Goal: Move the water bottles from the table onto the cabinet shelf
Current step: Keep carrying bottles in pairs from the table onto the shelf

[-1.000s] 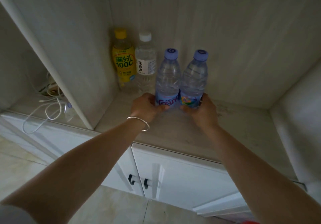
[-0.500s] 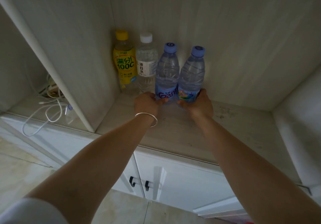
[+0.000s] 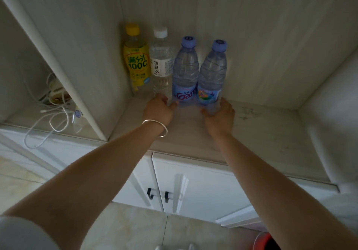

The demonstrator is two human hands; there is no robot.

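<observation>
- on the cabinet shelf, seen from the head camera, four bottles stood upright in a row against the back panel.
- farthest left, in the corner, was a yellow drink bottle with a yellow cap; just beside it stood a clear bottle with a white cap.
- next came the left blue-capped water bottle, touching the right blue-capped water bottle; both carried blue labels low on the body.
- the left hand, with a silver bangle on the wrist, was curled around the base of the left blue-capped water bottle, thumb against its front.
- the right hand grasped the base of the right blue-capped water bottle, fingers wrapped around its right side.
- both bottles appeared to rest on the shelf; contact under them could not be confirmed.
- in the neighbouring compartment to the left lay white cables and a power strip.
- below the shelf were white cabinet doors with dark handles.
</observation>
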